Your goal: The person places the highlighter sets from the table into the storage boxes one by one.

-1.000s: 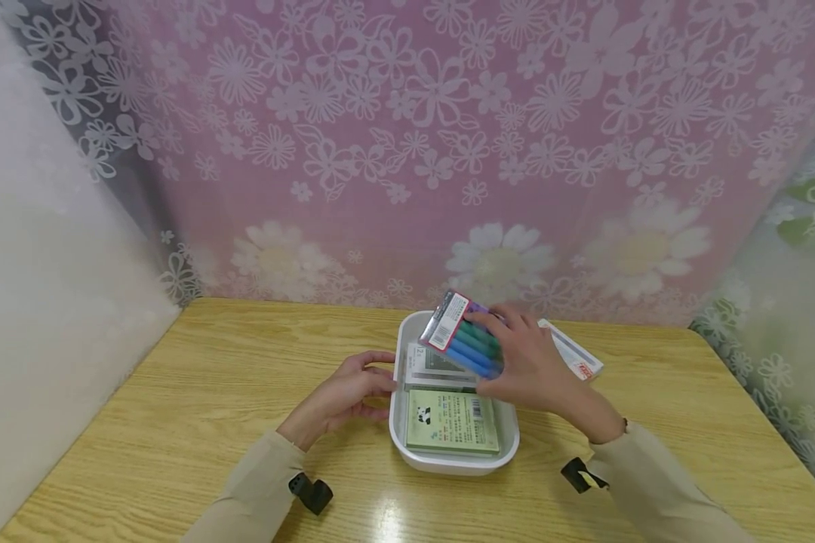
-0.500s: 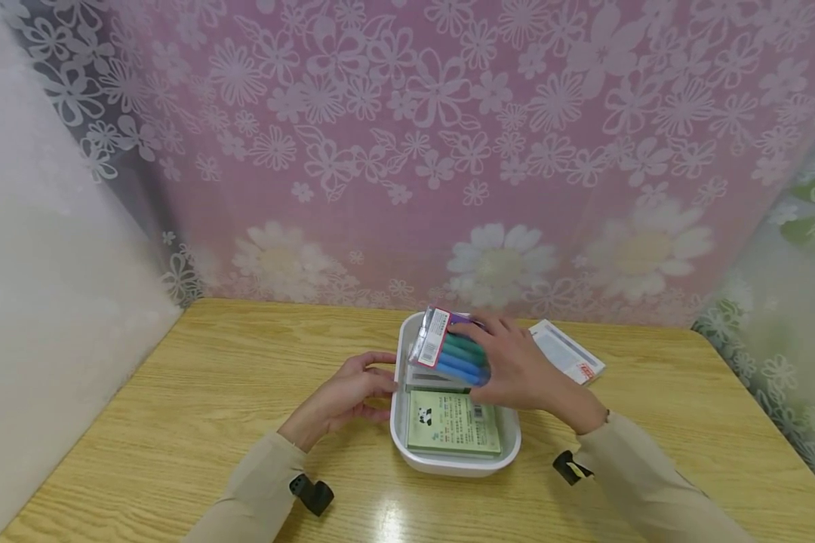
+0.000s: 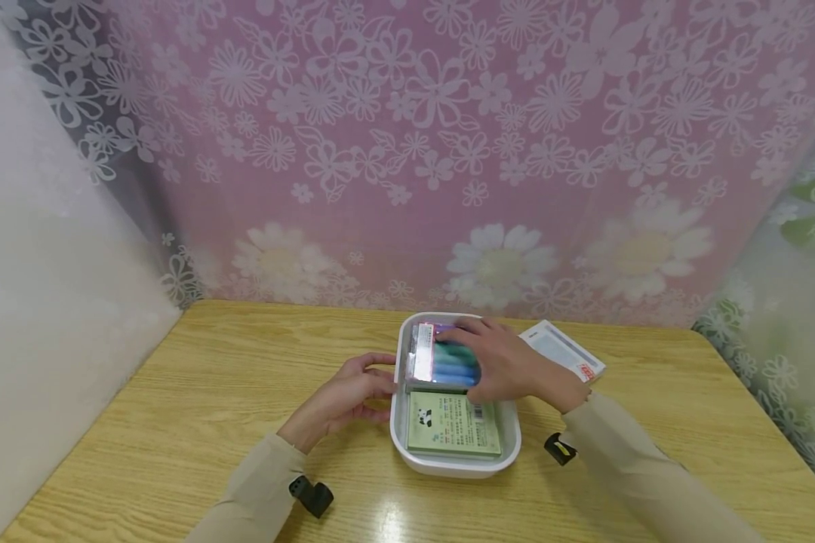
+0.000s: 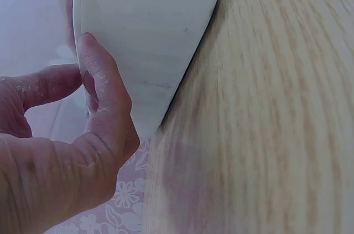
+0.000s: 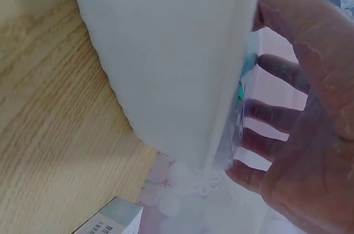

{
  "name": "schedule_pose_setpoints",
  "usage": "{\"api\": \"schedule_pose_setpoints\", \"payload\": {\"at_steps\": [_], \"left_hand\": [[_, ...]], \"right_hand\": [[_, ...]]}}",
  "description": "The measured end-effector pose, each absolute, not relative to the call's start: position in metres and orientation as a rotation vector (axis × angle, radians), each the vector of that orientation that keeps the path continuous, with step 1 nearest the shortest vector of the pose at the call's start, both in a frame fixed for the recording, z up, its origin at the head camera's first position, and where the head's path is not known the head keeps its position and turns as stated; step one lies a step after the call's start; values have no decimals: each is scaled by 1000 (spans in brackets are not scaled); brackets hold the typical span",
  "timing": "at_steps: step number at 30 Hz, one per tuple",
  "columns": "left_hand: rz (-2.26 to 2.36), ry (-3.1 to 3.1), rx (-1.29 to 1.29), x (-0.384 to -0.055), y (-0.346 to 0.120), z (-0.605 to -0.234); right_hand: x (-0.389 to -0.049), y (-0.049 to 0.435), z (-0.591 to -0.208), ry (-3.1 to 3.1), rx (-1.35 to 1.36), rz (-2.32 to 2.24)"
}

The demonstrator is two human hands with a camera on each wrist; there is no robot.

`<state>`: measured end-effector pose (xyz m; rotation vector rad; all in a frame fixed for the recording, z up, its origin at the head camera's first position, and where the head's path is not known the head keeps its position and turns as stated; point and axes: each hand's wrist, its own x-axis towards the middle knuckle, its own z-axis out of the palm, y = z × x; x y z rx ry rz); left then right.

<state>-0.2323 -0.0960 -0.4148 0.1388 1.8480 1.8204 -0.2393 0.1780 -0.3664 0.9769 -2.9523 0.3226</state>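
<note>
A white plastic bin [image 3: 452, 470] stands on the table. My left hand [image 3: 349, 394] touches its left wall from outside; in the left wrist view the fingertips [image 4: 91, 43] lie against the wall and rim. In the bin's far half, a clear pack of thick purple, green and blue sticks [image 3: 453, 363] with a white label lies nearly flat. My right hand [image 3: 509, 362] grips it from above, fingers and thumb spread across its right end, which they hide. In the near half lies a green panda-printed packet [image 3: 451, 422].
A white box with red print [image 3: 562, 350] lies on the table right of the bin, partly behind my right forearm. The wooden table [image 3: 244, 362] meets a pink floral curtain [image 3: 380, 188] at its back edge.
My right hand has moved left and down, bringing the stick pack from a tilt above the bin to nearly flat inside its far half. The left hand has stayed put.
</note>
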Motion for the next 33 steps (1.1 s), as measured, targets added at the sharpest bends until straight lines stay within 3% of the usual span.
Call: {"api": "schedule_pose_setpoints", "payload": {"at_steps": [18,33], "left_hand": [[1828,1844,139,-233,-97,-417],[1834,1843,144,-232,-96,-416]], "right_hand": [[-256,175,-377,-3118,997,249],[-238,194,-370,-2987,897,490]]}}
